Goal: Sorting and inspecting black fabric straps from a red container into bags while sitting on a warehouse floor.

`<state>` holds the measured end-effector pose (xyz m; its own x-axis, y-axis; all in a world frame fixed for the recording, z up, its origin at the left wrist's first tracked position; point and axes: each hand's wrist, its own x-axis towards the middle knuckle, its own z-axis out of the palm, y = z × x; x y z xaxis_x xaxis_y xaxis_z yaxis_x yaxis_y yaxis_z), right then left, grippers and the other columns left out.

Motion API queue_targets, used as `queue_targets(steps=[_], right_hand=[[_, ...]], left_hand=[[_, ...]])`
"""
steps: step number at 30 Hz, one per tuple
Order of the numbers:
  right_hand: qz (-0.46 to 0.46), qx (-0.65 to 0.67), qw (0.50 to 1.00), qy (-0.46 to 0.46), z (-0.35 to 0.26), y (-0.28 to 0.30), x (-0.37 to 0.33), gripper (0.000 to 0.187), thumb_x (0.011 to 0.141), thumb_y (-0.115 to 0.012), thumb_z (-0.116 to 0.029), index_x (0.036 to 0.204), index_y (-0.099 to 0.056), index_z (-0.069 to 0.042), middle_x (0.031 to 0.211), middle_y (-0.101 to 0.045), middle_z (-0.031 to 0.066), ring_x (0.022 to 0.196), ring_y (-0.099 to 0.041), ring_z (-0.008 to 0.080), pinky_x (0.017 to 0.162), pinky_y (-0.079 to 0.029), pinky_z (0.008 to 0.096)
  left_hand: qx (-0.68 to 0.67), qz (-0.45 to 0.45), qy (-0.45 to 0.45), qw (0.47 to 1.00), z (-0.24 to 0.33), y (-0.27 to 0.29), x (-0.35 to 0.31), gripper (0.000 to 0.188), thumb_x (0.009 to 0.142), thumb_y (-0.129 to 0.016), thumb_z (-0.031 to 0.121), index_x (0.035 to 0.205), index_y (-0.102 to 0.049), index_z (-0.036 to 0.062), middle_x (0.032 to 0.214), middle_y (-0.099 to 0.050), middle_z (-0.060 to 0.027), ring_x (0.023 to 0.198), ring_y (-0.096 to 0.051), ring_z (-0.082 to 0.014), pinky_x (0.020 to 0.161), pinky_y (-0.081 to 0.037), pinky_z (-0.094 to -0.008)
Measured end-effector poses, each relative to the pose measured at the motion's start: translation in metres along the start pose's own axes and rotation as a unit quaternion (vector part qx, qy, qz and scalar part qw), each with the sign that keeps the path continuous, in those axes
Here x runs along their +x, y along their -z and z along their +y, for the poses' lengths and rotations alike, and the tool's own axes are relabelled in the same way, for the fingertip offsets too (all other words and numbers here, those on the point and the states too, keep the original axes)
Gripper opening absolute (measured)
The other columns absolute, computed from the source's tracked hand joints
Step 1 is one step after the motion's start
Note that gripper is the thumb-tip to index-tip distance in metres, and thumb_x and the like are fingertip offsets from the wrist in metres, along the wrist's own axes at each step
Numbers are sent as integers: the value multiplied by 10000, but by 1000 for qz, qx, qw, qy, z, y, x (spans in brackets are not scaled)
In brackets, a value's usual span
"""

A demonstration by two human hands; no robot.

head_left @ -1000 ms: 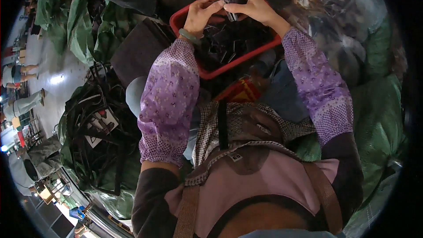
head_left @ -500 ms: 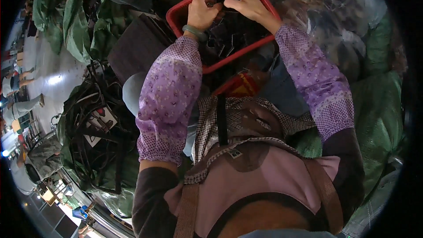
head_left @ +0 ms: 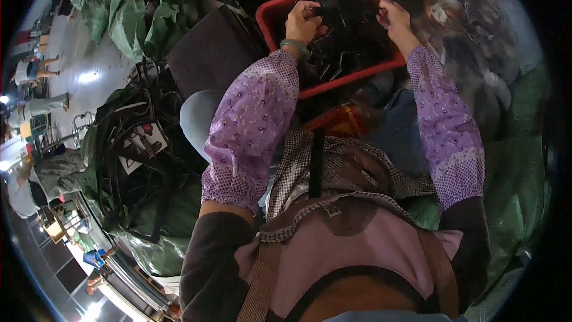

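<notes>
A red plastic basket (head_left: 357,77) stands in front of me, filled with small dark pieces (head_left: 341,45) that have thin, light edges or wires. What kind they are I cannot make out. My left hand (head_left: 302,25), with a bangle at the wrist, is over the basket's left side, its fingers curled inward beside the dark pieces. At the right rim my right hand (head_left: 395,22) has its fingers bent together in a pinch. Whatever either hand grips is hidden or too small to name. Purple flowered sleeve covers (head_left: 253,119) are on both forearms.
Left of the basket is a dark flat-sided block (head_left: 208,50), with green sacking (head_left: 128,12) beyond. A heap of black straps (head_left: 140,149) lies at my left. Clear plastic bags (head_left: 476,30) and a green sack (head_left: 518,143) are at right. Other people (head_left: 36,71) appear far left.
My hands were together over the basket's far side, around a small dark piece. Now they are apart, the right at the right rim, the left at the left side. The view has shifted slightly.
</notes>
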<state>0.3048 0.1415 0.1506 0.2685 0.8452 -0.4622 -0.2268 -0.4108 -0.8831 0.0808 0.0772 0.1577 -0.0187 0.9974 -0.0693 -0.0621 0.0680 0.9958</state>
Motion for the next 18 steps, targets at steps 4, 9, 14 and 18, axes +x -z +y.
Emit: queue_targets(steps=[4,9,14,18], right_hand=[[-150,-9,988,-19,-4,-11,-11,219,691,-601,-197,891,-547,-123,848,-521,-11,785,-499,112,690,-457,320],[-390,-198,897,69,4,-41,-38,389,742,-486,-186,1129,-451,-162,1102,-417,45,937,-453,129,747,-416,304],[-401,-363,830,133,11,-54,-55,458,666,-618,-205,1095,-493,-107,879,-545,50,698,-537,167,646,-452,277],[-334,-480,712,390,24,-41,-37,434,662,-642,-247,1041,-517,-77,898,-536,79,724,-549,221,649,-452,280]], left_hand=[[-73,-2,42,996,-5,13,-6,293,711,-503,-64,986,-461,29,816,-521,-98,655,-563,-197,553,-516,-287],[-56,-35,73,995,12,20,-12,289,718,-492,-40,995,-468,41,844,-524,-87,677,-554,-171,574,-510,-272],[-60,-34,26,997,5,14,-8,265,703,-471,-83,940,-477,36,784,-550,-92,594,-569,-163,501,-496,-263],[6,1,-5,1000,15,1,-14,259,679,-487,-89,897,-505,51,759,-561,-85,597,-572,-151,504,-487,-262]])
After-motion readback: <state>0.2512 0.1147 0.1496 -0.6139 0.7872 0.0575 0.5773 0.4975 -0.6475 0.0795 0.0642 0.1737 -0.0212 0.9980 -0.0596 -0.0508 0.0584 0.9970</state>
